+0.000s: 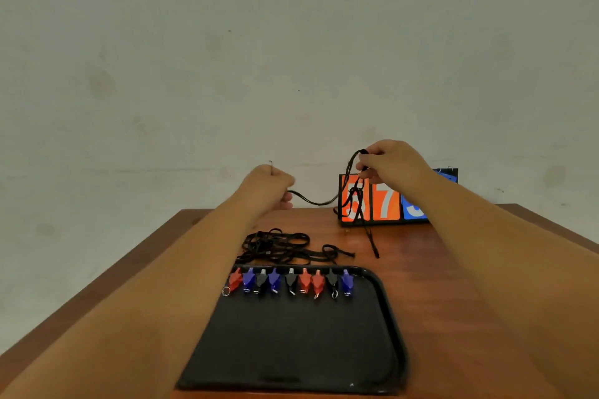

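Observation:
Both my hands are raised above the far part of a brown wooden table (453,285). My left hand (270,186) is closed round one end of a black cord (316,202). The cord sags across to my right hand (390,162), which grips a bunch of its loops; more loops and a tail hang down to the table. A pile of other black cords (278,246) lies on the table below my hands. Several red, blue and black whistles (291,282) stand in a row along the far edge of a black tray (291,350).
A flip scoreboard (385,201) with orange and blue number cards stands at the table's far edge, right behind the hanging cord. A pale wall rises behind the table. My forearms stretch over both sides of the tray.

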Available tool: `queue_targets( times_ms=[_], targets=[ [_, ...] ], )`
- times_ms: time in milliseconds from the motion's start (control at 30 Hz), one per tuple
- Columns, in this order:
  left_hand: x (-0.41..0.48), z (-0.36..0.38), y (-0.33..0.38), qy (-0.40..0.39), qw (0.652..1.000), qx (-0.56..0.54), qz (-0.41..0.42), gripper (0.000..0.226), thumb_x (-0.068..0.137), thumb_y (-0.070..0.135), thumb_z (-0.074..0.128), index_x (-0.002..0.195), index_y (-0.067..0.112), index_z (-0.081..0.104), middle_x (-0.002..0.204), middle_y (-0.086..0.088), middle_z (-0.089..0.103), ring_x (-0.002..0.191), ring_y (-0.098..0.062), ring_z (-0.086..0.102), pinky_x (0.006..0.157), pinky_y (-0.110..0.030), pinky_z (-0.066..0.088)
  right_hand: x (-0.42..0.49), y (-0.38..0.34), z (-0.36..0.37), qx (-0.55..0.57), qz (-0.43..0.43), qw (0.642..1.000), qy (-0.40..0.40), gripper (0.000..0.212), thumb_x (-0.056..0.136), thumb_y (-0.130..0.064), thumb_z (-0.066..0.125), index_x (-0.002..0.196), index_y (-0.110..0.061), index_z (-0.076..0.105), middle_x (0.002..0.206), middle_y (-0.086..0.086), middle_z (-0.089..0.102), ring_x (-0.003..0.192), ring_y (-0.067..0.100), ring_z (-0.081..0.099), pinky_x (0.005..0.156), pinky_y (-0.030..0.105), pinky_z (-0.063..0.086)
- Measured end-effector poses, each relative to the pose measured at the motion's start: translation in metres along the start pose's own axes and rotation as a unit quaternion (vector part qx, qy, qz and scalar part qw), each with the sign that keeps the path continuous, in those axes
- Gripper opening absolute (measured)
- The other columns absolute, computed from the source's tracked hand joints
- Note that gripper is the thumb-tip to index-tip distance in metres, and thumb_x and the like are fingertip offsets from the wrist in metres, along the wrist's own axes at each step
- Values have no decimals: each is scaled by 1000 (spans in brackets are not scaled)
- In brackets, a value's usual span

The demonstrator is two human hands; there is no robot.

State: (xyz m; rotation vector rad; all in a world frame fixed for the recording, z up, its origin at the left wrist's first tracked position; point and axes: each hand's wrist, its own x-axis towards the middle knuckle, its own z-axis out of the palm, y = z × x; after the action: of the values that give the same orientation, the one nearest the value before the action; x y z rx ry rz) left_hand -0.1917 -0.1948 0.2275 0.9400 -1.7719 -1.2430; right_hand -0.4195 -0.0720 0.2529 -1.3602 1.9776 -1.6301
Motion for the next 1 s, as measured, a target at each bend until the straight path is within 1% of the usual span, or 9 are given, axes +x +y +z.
queue_targets(
  times_ms=[100,233,400,500,600,667,733,900,1000],
  targets=[
    [1,29,-14,-36,996,77,6,21,103,30,68,113,12,67,95,-7,67,78,-18,68,79,-37,67,2,2,-5,3,-8,1000,-3,7,104,-14,68,108,-13,74,95,6,81,80,16,81,83,35,67],
    [8,63,-17,-62,984,158,63,27,105,42,58,124,26,69,89,0,65,64,-14,62,60,-28,58,5,7,-12,14,-12,1000,-11,8,102,-12,69,106,-15,75,94,8,82,75,14,80,80,34,67],
    [25,96,-20,-149,946,243,154,48,109,37,57,156,44,50,81,3,62,61,-12,63,57,-21,53,9,19,-22,31,-13,999,-33,11,101,-14,73,112,-12,76,96,9,83,88,24,82,85,37,68],
    [34,110,-23,-182,939,242,165,44,109,32,59,153,39,55,81,2,61,63,-15,61,60,-21,50,11,29,-26,42,-14,998,-38,10,101,-13,73,110,-12,76,95,9,83,93,30,81,85,39,68],
    [45,122,-28,-180,940,235,172,32,106,35,65,137,28,70,98,-7,69,65,-12,60,68,-29,56,14,37,-30,43,-13,998,-35,11,101,-14,73,111,-11,76,98,13,82,95,32,80,86,40,68],
    [50,124,-30,-153,949,223,162,17,104,38,69,111,24,76,87,0,65,66,-16,61,72,-37,62,16,44,-33,33,-13,999,-32,12,102,-15,72,112,-10,76,95,11,82,89,29,81,86,40,68],
    [56,122,-32,-125,958,219,135,20,104,40,69,94,23,74,74,4,60,60,-15,62,65,-33,59,18,51,-37,10,-8,1000,-25,11,103,-16,71,111,-11,76,89,7,81,77,21,77,83,38,68],
    [68,101,-44,-31,978,206,15,18,102,27,69,107,11,74,78,-5,66,59,-16,64,62,-31,59,18,75,-38,-34,30,999,-7,7,104,-17,69,109,-13,73,85,7,74,58,12,64,58,24,61],
    [75,83,-50,4,985,156,-71,25,97,16,72,118,2,70,76,-10,63,58,-21,62,65,-38,61,18,91,-34,-62,46,997,-12,10,104,-18,69,113,-15,73,86,4,76,58,10,65,67,27,64]
  ],
)
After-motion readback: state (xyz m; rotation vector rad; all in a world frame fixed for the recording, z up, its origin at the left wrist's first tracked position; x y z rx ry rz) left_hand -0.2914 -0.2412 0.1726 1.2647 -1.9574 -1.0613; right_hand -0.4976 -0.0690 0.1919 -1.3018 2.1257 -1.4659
